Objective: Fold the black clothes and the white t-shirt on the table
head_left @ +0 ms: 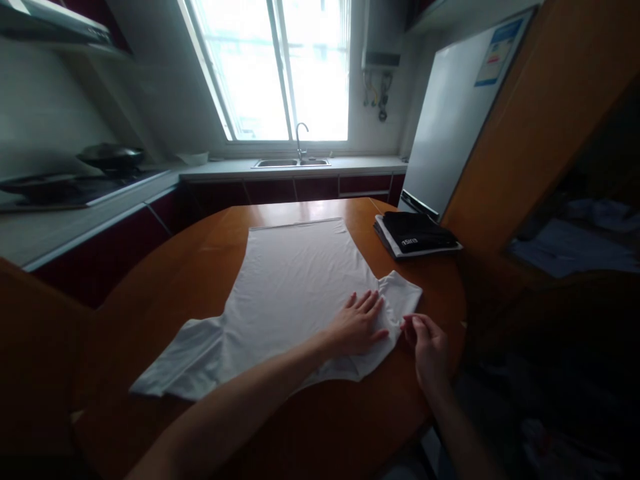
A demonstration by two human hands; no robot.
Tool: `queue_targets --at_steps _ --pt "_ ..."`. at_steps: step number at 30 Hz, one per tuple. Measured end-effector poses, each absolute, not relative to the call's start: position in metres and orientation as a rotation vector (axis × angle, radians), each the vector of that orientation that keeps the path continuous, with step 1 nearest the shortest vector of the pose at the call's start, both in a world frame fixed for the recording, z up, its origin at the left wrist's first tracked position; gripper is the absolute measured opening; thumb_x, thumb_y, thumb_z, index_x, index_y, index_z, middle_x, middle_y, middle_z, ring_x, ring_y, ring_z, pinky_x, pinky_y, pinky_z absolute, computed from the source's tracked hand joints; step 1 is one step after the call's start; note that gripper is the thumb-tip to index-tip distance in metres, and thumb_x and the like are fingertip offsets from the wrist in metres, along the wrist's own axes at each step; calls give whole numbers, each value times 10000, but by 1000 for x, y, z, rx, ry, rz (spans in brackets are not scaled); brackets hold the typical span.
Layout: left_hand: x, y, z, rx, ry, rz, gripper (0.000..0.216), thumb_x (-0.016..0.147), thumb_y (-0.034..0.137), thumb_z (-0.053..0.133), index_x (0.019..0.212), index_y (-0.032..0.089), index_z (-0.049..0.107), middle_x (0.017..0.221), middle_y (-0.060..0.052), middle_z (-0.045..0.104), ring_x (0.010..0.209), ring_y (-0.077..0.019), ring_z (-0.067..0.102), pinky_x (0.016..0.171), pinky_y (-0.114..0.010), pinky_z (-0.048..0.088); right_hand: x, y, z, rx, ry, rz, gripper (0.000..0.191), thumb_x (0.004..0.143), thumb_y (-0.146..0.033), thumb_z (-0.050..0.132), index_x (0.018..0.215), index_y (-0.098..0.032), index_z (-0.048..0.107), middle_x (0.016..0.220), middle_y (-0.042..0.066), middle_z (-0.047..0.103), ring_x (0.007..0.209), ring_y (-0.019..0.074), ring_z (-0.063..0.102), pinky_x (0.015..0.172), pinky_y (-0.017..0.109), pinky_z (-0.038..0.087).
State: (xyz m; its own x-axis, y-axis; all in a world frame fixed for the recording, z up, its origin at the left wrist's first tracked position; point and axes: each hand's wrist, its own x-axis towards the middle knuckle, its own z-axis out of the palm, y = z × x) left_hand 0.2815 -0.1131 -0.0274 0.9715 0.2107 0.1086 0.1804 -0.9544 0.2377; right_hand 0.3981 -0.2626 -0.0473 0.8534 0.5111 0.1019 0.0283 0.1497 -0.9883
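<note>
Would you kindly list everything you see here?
table: 1, brown, centre
shirt: 1, white, on table
clothes stack: 1, black-topped, on table
window: 1, white, back
sink: 1, grey, under window
tap: 1, silver, at sink
heater: 1, grey, by window
fridge: 1, grey, right
hood: 1, dark, upper-left
stove: 1, black, left
pans: 2, dark, on stove
counter: 1, pale, back-left
bowl: 1, white, on counter
cabinets: several, maroon, under counter
cloths: unclear, pale, right edge
left hand: 1, flat on shirt
right hand: 1, at shirt's edge

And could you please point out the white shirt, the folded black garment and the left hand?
White shirt (287, 293): head view, middle of its spread body.
Folded black garment (420, 230): head view, its top face.
Left hand (359, 328): head view, back of the hand.
</note>
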Motion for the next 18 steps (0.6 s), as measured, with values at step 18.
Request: queue_targets --at_steps 18 --pt "282 -111 -31 2939 266 190 763 1016 647 305 1606 168 235 1674 -170 203 1554 -330 167 1234 -555 142 537 -212 -39 -2378 -973 79 395 802 -404 717 1074 -118 720 976 162 741 921 288 703 839 354 521"
